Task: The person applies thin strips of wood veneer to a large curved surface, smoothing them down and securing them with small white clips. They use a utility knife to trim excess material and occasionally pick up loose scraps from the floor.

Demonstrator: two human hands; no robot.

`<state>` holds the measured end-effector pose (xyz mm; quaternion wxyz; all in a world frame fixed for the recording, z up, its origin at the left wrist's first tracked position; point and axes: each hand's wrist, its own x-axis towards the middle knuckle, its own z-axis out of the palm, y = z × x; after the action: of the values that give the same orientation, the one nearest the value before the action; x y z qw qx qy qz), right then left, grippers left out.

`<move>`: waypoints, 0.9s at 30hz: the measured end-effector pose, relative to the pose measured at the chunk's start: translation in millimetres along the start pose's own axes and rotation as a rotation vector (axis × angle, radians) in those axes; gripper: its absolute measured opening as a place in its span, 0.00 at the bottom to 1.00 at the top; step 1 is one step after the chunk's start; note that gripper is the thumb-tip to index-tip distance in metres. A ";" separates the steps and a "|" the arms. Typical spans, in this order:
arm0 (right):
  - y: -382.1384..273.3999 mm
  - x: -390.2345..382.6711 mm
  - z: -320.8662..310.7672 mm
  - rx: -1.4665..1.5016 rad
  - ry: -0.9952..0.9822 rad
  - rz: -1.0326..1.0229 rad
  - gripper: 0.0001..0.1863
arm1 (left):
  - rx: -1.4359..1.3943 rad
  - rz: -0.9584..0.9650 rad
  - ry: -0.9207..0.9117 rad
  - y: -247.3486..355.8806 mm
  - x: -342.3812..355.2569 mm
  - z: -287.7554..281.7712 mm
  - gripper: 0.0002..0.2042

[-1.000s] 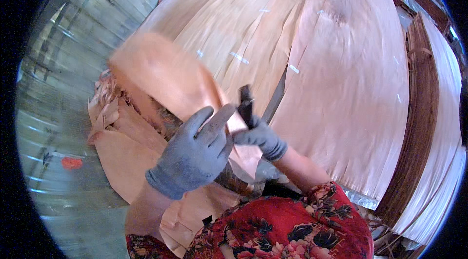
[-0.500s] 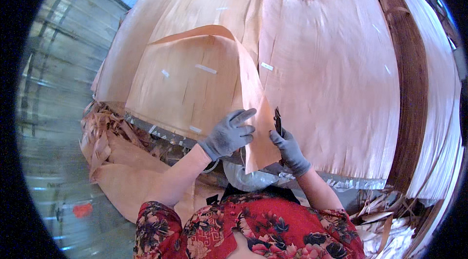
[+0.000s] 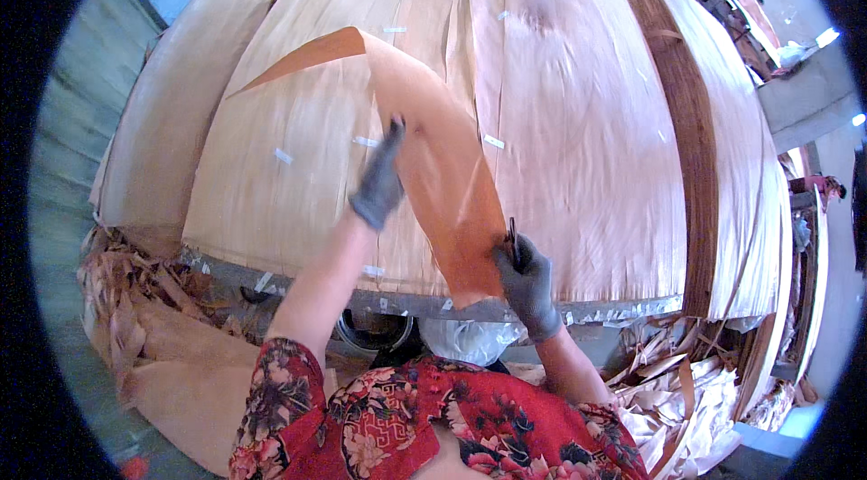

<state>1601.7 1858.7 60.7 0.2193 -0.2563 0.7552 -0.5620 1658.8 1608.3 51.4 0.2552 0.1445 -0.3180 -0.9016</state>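
A long, curling strip of tan wood veneer (image 3: 452, 177) rises in front of me, its far end bent over to the left. My left hand (image 3: 379, 177), in a grey glove, is closed at the strip's left edge partway up; some of its fingers are hidden. My right hand (image 3: 528, 290), gloved too, is wrapped round a slim dark utility knife (image 3: 513, 241) whose tip points up. That hand also touches the near right edge of the strip. Under both hands spread wide pale veneer sheets (image 3: 578, 164) joined with short pieces of white tape (image 3: 494, 142).
Brown-edged stacked veneer (image 3: 691, 173) stands along the right. Scraps (image 3: 677, 399) lie at the lower right, and more offcuts (image 3: 135, 299) at the lower left. A clear plastic bag (image 3: 470, 340) hangs by the near edge. Another person (image 3: 817, 186) is far right.
My left hand has moved up and left to the strip's edge, and the strip now leans more left, its broad face turned toward me. My right hand stays low with the knife. The view has shifted.
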 end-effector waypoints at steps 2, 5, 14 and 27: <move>-17.2 -4.2 9.1 -0.028 0.048 -0.067 0.06 | 0.315 0.189 -0.182 58.9 49.9 21.3 0.19; -40.2 13.0 -3.2 0.052 0.183 -0.067 0.04 | 1.337 1.140 -0.389 115.6 72.9 143.3 0.12; -42.7 18.1 -20.3 0.200 0.111 0.116 0.05 | 1.665 1.175 -0.595 57.1 163.4 129.7 0.10; 91.2 -2.4 0.8 -0.034 -0.076 0.422 0.13 | 1.632 -0.046 0.120 -74.1 124.9 -38.6 0.36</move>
<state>1591.3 1881.2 -27.0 0.3558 -0.1170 0.7929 -0.4806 1544.5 1569.5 -38.0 0.0676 0.3391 -0.8570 -0.3822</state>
